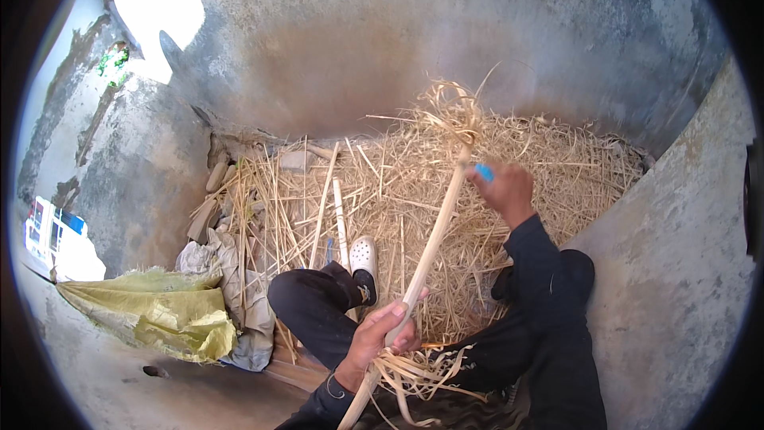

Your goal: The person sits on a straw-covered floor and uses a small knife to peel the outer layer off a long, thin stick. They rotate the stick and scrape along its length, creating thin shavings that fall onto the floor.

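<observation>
My left hand [376,341] is wrapped round the lower part of a long pale bamboo pole [432,251], which slants up and away from me between my legs. Near the pole's far end, my right hand [511,189] is closed on a tool with a blue handle [484,173]. Its working part is hidden or too small to make out. Thin curled shavings [452,111] cling in a tuft at the pole's far tip. More long ribbon shavings [422,374] hang beside my left hand, over my lap.
A thick layer of shavings [557,163] covers the floor up to the grey wall [358,56]. Loose split strips [274,215] lie on the left, by a crumpled yellow sack [171,314] and grey cloth [255,310]. My foot wears a white clog [363,255].
</observation>
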`<control>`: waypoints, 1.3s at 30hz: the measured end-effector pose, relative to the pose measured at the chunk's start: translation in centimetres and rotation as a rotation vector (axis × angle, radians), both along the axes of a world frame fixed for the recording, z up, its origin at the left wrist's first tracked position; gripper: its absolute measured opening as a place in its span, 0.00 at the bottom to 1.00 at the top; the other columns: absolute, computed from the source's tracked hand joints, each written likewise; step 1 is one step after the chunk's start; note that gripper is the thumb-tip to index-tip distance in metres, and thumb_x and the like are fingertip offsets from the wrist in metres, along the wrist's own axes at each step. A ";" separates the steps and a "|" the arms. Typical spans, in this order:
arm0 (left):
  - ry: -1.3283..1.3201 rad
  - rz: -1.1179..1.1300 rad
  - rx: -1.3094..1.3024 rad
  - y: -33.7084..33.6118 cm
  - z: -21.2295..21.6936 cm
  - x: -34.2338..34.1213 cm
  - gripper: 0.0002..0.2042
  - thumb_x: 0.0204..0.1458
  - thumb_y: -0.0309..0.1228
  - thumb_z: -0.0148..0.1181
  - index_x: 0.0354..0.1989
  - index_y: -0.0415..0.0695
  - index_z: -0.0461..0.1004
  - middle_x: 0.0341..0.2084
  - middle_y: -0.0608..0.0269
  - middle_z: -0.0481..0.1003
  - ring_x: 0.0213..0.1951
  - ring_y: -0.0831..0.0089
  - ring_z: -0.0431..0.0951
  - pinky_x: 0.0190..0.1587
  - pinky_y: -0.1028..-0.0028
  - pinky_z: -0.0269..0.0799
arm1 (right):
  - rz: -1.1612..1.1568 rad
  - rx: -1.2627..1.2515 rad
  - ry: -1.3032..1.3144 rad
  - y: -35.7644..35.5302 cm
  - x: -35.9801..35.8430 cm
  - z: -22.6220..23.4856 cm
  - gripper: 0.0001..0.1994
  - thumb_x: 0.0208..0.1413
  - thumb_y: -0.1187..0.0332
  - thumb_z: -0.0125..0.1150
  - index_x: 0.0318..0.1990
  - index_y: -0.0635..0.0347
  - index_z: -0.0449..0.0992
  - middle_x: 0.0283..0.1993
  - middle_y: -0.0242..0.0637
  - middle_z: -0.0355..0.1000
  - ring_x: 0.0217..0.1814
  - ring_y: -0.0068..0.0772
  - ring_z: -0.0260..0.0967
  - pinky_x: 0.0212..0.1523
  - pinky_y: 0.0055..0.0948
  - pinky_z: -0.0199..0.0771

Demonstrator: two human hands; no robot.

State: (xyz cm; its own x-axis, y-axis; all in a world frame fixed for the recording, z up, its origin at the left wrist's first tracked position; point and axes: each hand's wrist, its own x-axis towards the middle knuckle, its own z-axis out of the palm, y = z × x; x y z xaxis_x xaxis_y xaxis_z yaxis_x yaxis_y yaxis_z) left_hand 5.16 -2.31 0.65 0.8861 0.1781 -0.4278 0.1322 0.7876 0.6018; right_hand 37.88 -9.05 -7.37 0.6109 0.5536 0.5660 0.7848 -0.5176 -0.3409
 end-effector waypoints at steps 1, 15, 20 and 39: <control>0.023 -0.020 0.000 -0.2 0.0 0.0 0.22 0.64 0.32 0.41 0.64 0.34 0.55 0.13 0.70 0.60 0.13 0.86 0.54 0.24 0.81 0.55 | -0.086 0.031 0.019 -0.5 2.8 -0.6 0.34 0.51 0.29 0.46 0.14 0.52 0.70 0.08 0.32 0.61 0.09 0.35 0.61 0.13 0.35 0.60; -0.057 0.006 0.061 1.9 -0.7 1.1 0.23 0.64 0.35 0.43 0.64 0.37 0.57 0.14 0.65 0.64 0.15 0.83 0.56 0.22 0.83 0.55 | 0.549 0.106 0.035 -1.4 -11.7 1.6 0.32 0.50 0.31 0.52 0.14 0.51 0.71 0.09 0.32 0.61 0.09 0.33 0.62 0.13 0.34 0.59; -0.016 -0.027 0.097 1.2 -0.3 0.5 0.23 0.64 0.36 0.43 0.65 0.37 0.56 0.14 0.66 0.64 0.16 0.83 0.59 0.23 0.83 0.56 | 0.235 0.066 0.171 -0.4 -7.5 1.2 0.32 0.49 0.32 0.53 0.14 0.52 0.70 0.09 0.35 0.62 0.09 0.38 0.64 0.13 0.35 0.61; 0.055 -0.112 0.314 -0.5 -0.5 -1.0 0.25 0.64 0.36 0.44 0.64 0.33 0.57 0.14 0.67 0.63 0.15 0.84 0.59 0.22 0.82 0.56 | 0.049 0.405 0.305 0.5 -1.0 -1.7 0.30 0.52 0.33 0.51 0.22 0.51 0.78 0.10 0.33 0.62 0.10 0.35 0.62 0.14 0.33 0.61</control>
State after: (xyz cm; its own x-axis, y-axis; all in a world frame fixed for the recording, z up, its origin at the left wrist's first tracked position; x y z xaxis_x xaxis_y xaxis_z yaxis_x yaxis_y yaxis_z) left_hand 4.17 -2.76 0.11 0.8849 0.2117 -0.4149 0.2462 0.5437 0.8024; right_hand 36.91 -8.52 -9.03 0.7606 0.3587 0.5411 0.6383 -0.2614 -0.7240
